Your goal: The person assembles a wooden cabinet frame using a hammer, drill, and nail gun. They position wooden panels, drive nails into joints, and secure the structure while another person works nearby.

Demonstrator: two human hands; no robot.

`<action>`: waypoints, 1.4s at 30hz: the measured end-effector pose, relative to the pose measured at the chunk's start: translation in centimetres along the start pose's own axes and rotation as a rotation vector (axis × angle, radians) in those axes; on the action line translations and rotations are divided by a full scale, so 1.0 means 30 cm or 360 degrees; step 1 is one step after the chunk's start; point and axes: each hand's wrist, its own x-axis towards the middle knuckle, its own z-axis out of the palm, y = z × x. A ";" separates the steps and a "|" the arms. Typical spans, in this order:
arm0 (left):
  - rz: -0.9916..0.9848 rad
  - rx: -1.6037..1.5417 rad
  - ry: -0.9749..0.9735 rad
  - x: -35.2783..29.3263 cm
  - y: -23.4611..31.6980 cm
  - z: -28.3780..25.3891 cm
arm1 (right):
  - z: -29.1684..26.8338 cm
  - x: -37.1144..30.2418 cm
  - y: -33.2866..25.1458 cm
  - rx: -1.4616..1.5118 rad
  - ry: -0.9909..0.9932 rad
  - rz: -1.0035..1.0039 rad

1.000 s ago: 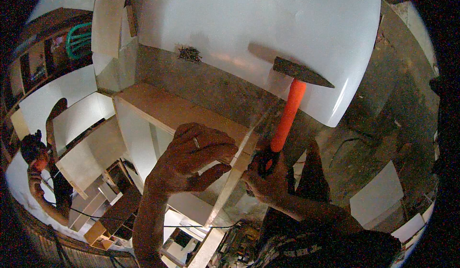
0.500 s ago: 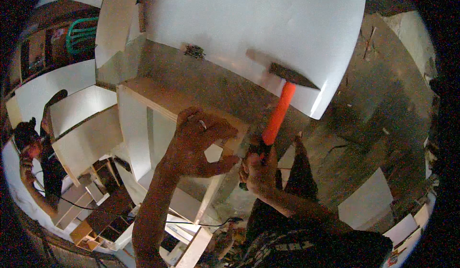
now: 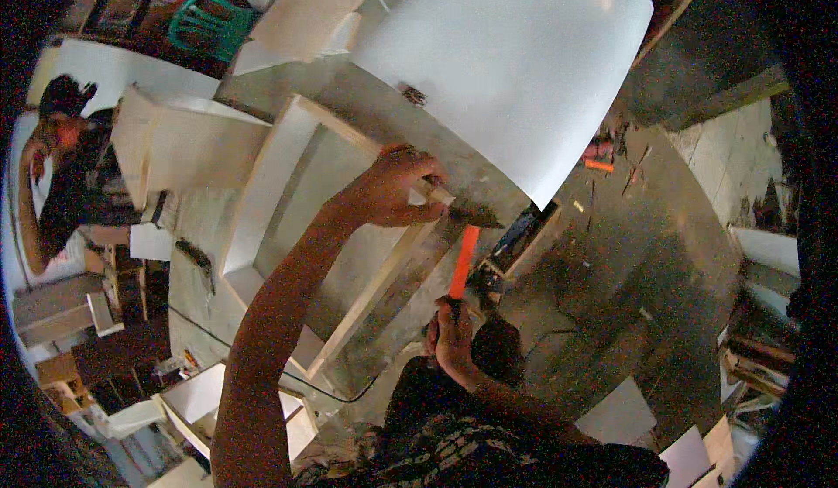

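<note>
My right hand is wrapped round the lower end of a hammer with an orange handle. The dark hammer head is at the near right corner of an open, pale wooden box frame. Just beyond that corner my left hand is closed, its fingers and thumb pinching a small pale piece of wood. Whether this piece touches the frame is hard to make out. Close by, on the brown board surface, a small heap of dark nails or screws lies beside a large white sheet.
At the left, another person is beside pale wooden panels. A green plastic chair stands at the far left. A black cable runs below the frame. Loose white boards lie on the floor at the right.
The hammer has come down from above the white sheet to the frame's corner. My left fingers have closed from a wide curve. The view has shifted, bringing more floor at the right into sight.
</note>
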 end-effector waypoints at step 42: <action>-0.1322 -0.0496 0.2551 -1.066 0.474 0.756 | 0.214 0.584 -0.826 -0.2262 -0.0309 -0.0557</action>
